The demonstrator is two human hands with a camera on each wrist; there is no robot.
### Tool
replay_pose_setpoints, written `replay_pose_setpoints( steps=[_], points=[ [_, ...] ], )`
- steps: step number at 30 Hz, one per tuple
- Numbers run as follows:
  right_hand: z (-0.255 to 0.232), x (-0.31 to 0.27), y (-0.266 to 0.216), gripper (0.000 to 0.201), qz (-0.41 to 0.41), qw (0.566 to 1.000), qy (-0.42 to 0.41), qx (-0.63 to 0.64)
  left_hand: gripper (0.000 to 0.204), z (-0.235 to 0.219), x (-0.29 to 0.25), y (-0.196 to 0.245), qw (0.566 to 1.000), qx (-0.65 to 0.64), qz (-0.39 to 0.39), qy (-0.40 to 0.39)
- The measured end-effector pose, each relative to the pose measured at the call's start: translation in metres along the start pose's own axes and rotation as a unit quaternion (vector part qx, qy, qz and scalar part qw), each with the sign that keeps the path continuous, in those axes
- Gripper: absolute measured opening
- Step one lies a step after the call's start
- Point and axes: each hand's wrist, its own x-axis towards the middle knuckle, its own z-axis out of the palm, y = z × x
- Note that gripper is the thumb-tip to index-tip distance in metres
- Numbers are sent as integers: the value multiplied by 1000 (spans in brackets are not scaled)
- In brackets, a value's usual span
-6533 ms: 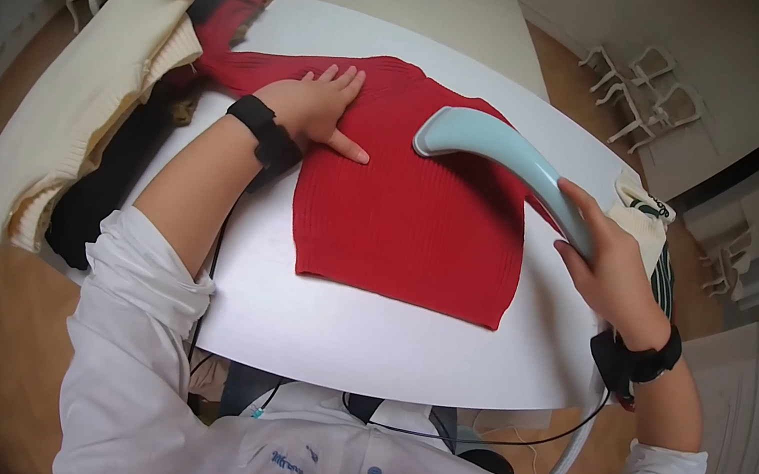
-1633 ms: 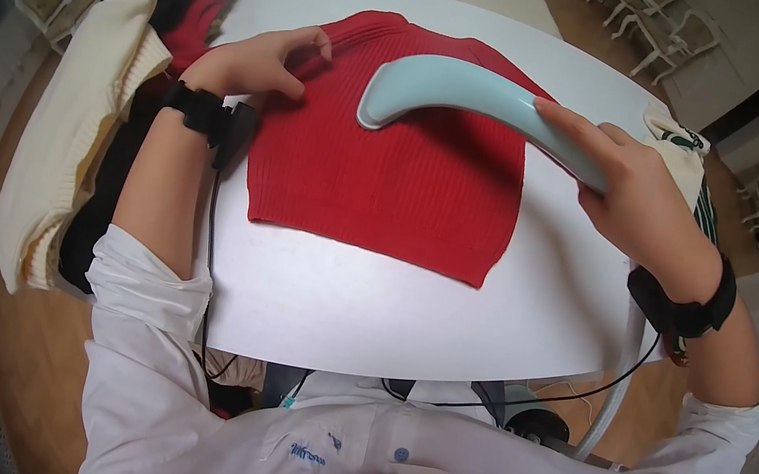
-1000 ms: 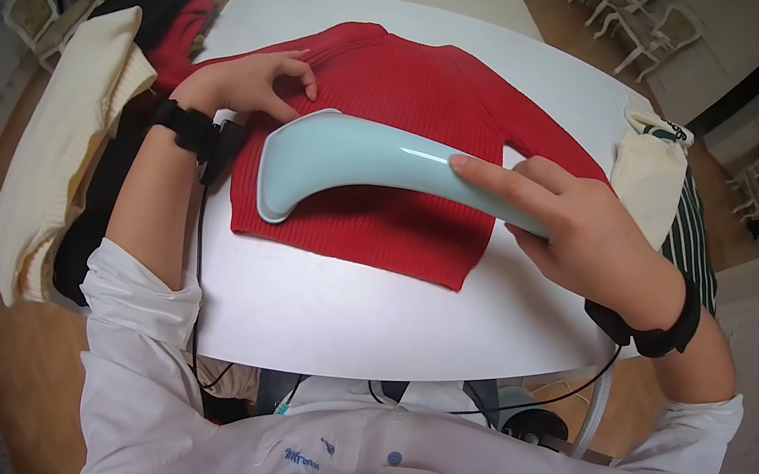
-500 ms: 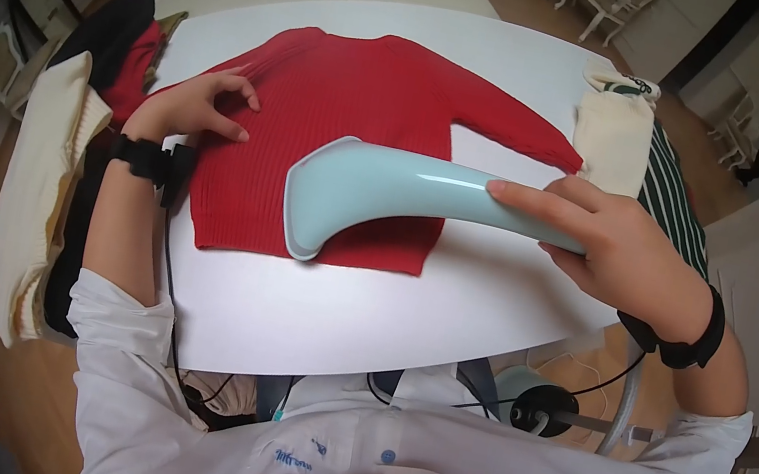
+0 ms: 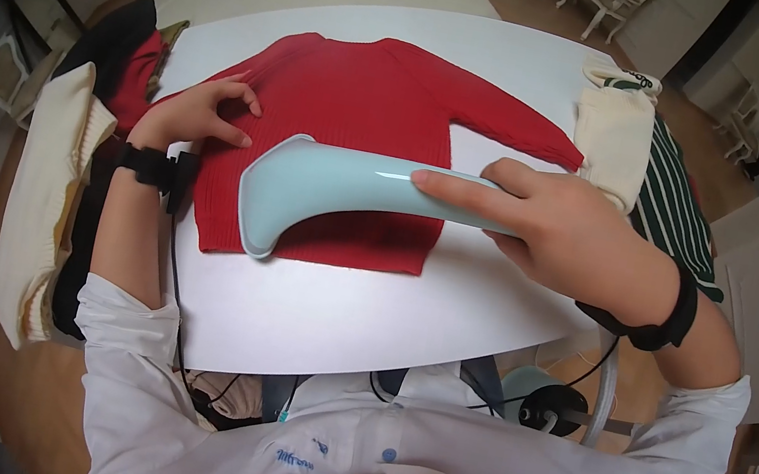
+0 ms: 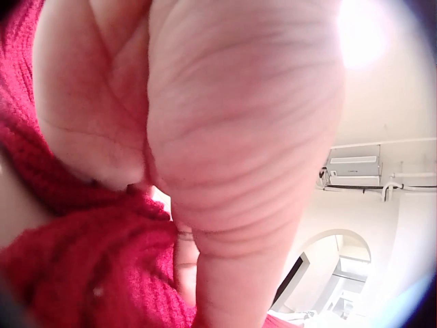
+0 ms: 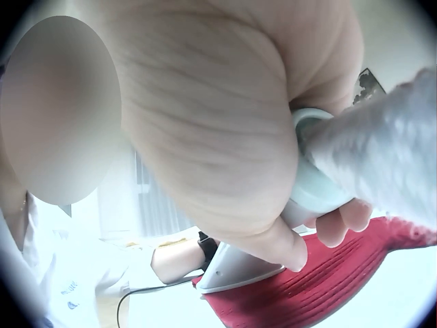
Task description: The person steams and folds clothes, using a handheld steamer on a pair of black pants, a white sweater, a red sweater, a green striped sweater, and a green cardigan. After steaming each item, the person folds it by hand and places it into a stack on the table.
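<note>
A red ribbed sweater point(image 5: 372, 104) lies spread on the white table point(image 5: 283, 322). My right hand point(image 5: 583, 232) grips the handle of a pale blue garment steamer point(image 5: 348, 186), its index finger stretched along the top. The steamer head is over the lower left of the sweater. In the right wrist view, a whitish hose point(image 7: 382, 137) runs from the handle's end point(image 7: 317, 178). At the sweater's left side, my left hand point(image 5: 193, 113) holds the knit, thumb and index finger bent towards each other. Bunched red fabric point(image 6: 102, 260) shows beside the fingers in the left wrist view.
Folded cream knitwear point(image 5: 46, 199) hangs over the table's left edge, with dark and red clothes point(image 5: 120, 39) behind. A cream garment point(image 5: 615, 137) and a green striped one point(image 5: 676, 198) lie at the right edge. A black cable point(image 5: 178, 273) trails from the left wrist.
The steamer has moved down from the sweater's upper middle to its lower left, swinging right and back left. My left hand has gone from lying flat on the sweater to holding its left side.
</note>
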Motion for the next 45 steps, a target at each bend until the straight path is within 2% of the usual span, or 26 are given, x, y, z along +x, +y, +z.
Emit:
replay_pose_setpoints(
  steps=[3, 6, 11, 17, 19, 21, 27, 32, 35, 36, 38, 41, 42, 45],
  points=[
    [12, 12, -1, 76, -24, 998, 32, 40, 40, 0, 0, 0, 1000, 8, -2, -4],
    [7, 5, -5, 82, 14, 999, -8, 37, 40, -1, 1, -1, 1000, 26, -2, -4],
    [-23, -36, 2, 82, 70, 996, -42, -36, 42, 0, 2, 0, 999, 38, -14, 3],
    [-51, -90, -1, 84, 148, 983, -31, -104, 41, 3, 0, 4, 999, 40, -10, 16],
    [-49, -91, -1, 76, 151, 982, 2, -114, 41, 3, 0, 5, 999, 36, -11, 16],
    [-50, -88, 0, 77, 188, 974, -23, -123, 41, 3, 1, 3, 999, 33, -13, 15],
    [-19, -56, 32, 86, 214, 974, -9, -68, 39, 4, 2, -1, 999, 24, 0, 20],
    [14, -23, 61, 85, 238, 970, 40, -32, 37, 3, 1, -3, 999, 30, 19, 34],
    [21, -15, 65, 87, 213, 975, 54, -8, 35, 1, 0, -1, 999, 14, 1, 42],
    [20, -15, 64, 87, 212, 976, 54, -8, 35, 0, -1, -3, 999, 13, 0, 43],
    [11, -19, 58, 89, 236, 971, 23, -11, 34, -3, -1, -9, 994, 52, 32, 94],
    [-1, -36, 48, 91, 255, 967, 13, -14, 34, -7, -3, -17, 991, 60, 5, 124],
    [-3, -44, 47, 92, 265, 964, 4, -27, 32, -7, -3, -23, 986, 71, 25, 145],
    [-12, -64, 42, 91, 272, 961, 4, -42, 35, -12, -4, -18, 983, 133, -10, 126]
  ],
)
